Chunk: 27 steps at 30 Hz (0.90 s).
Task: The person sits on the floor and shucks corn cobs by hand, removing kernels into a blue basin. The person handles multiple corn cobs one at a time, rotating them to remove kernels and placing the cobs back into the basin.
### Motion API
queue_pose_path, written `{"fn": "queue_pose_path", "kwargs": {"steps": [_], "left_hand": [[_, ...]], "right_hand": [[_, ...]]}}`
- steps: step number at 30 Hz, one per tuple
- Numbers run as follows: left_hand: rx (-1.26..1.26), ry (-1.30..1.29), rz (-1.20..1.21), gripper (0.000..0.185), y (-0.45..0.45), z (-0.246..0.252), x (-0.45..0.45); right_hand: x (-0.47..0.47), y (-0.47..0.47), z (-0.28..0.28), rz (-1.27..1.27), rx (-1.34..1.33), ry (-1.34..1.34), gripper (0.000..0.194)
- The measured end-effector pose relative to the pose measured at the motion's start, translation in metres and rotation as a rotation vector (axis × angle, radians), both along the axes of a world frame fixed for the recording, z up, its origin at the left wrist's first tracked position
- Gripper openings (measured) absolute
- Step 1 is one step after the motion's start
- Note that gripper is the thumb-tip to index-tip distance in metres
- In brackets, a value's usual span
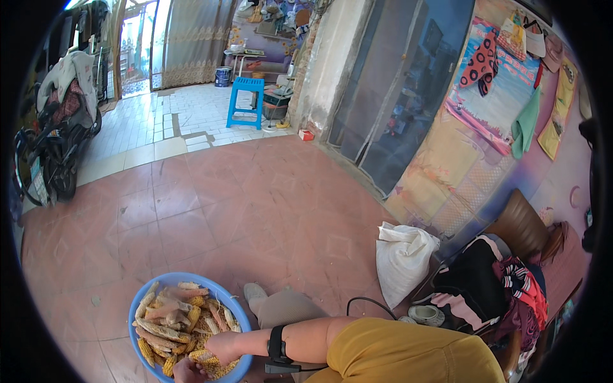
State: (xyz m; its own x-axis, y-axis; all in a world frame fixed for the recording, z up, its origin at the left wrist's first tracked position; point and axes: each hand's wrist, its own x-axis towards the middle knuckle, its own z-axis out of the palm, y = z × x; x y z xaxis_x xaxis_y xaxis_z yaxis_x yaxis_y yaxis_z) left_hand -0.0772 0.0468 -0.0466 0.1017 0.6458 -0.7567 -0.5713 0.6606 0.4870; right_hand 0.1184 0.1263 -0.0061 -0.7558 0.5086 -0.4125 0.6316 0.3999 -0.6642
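Observation:
A blue plastic basin stands on the floor at the lower left, holding ears of dried corn, stripped cobs and loose yellow kernels. Over its right part, my right hand is closed on one end of a partly shelled corn ear. My left hand is at the basin's near edge, at the lower end of that same ear, with its fingers curled; whether it grips the ear is hard to tell. A black band with a small device is around my right forearm.
A white woven sack stands on the tiled floor to the right, beside a chair piled with clothes. A black cable loops near my knee. Farther off are a blue plastic stool and, at the left, a parked motorbike.

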Motion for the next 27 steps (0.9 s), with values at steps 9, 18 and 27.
{"fn": "queue_pose_path", "kwargs": {"steps": [9,18,27], "left_hand": [[-0.035,0.151,-0.118,0.013,-0.002,-0.003,0.001],[-0.025,0.185,-0.118,0.013,-0.003,-0.004,0.006],[-0.011,0.143,-0.139,0.016,-0.004,-0.018,-0.001]], "right_hand": [[0.002,-0.005,0.026,0.031,0.035,-0.082,0.019],[0.004,-0.005,0.038,0.093,0.041,-0.108,0.016],[0.004,-0.008,0.040,0.123,0.085,-0.123,0.013]]}}
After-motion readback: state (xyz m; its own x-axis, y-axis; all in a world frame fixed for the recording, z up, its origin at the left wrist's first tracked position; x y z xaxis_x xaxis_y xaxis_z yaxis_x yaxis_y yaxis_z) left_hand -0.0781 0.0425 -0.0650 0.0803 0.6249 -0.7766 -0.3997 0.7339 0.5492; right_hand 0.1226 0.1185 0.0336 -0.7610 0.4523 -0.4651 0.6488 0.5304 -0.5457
